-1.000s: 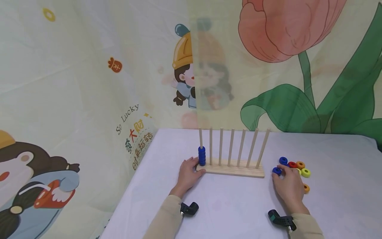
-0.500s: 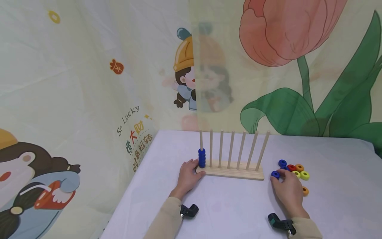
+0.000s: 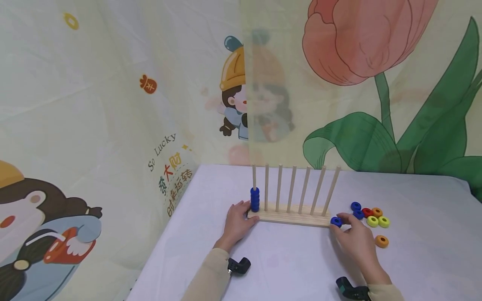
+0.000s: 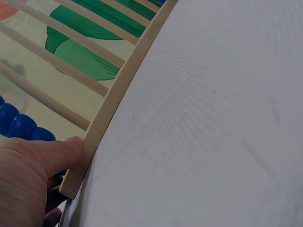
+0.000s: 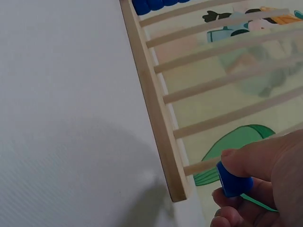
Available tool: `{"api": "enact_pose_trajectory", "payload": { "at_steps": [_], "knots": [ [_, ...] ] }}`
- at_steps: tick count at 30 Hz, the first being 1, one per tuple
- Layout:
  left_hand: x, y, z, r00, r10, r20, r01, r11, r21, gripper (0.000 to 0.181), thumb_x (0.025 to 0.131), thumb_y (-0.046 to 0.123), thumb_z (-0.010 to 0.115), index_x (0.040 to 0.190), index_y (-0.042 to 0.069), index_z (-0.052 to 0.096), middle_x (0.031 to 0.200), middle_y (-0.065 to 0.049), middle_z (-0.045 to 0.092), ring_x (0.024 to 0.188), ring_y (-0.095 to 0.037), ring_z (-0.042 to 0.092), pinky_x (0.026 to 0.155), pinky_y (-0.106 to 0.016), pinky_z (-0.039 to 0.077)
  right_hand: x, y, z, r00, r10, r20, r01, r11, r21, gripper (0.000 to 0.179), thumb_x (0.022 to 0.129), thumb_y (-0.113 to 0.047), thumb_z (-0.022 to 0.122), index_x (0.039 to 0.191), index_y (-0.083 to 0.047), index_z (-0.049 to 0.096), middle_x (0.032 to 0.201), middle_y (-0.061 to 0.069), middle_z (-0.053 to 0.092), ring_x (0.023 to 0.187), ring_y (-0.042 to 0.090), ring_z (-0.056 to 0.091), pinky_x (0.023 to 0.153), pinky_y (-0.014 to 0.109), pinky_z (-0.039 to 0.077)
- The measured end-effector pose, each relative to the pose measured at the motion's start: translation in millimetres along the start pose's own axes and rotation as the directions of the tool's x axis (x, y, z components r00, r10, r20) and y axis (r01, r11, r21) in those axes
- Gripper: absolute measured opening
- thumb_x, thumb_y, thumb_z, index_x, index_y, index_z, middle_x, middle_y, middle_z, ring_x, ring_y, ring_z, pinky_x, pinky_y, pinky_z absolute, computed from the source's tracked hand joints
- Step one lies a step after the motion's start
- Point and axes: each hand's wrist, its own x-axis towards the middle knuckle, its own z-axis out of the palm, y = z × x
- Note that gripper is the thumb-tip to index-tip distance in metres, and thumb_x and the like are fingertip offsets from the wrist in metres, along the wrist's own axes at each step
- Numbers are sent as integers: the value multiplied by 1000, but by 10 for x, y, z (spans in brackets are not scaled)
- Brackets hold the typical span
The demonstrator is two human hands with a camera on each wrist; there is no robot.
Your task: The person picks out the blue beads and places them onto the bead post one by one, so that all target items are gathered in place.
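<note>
The right hand [image 3: 355, 240] has a small blue ring-shaped bead [image 3: 336, 223] pinched between thumb and fingertips, and that bead sits at ten o'clock from the hand, just beside the right end of the pale wooden seven-peg rack [image 3: 293, 218]. Whether it touches the wood I can't tell from where I stand.

Carrying the bead seems to be the step in hand. To do it well, I'd pinch only the bead's outer edge so the hole stays free, raise it above the peg tips before crossing, and level it before lowering it over any peg. The rack ought to be braced all the while, so the thin uprights don't rock.

At nine o'clock on the rack, the left hand [image 3: 237, 221] grips the base's end, thumb pressed to the front edge, fingers behind, close by the stacked blue beads [image 3: 255, 200] on the leftmost peg. Both forearms reach in from six o'clock over the white-covered tabletop [image 3: 293, 259]. The right wrist angles towards eleven, its back to the loose coloured beads [image 3: 372, 221] at one o'clock.
</note>
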Motion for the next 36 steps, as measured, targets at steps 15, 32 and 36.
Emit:
{"api": "enact_pose_trajectory", "payload": {
  "at_steps": [15,32,36],
  "knots": [
    [-5,-9,5,1000,-4,5,4,1000,2,55,86,24,73,132,-2,58,134,-15,60,135,-34,43,118,-51,20,-135,-135,227,985,-161,-67,167,980,111,40,86,-15,75,121,-4,59,108,14,65,69,16,50,49,21,41],
    [2,26,-9,1000,11,-6,-11,1000,-10,55,85,24,74,131,-3,59,133,-16,60,134,-34,45,118,-51,21,-114,-328,355,965,-258,-52,262,919,295,35,87,-10,72,121,-7,62,109,11,65,69,11,55,50,22,48],
    [-9,23,-11,1000,10,-4,-10,1000,-7,55,86,24,73,131,-3,58,133,-16,60,134,-35,45,118,-51,21,-96,-435,370,958,-283,-51,285,910,302,34,87,-14,74,119,-9,63,105,8,65,68,12,54,49,22,48]
  ]
}}
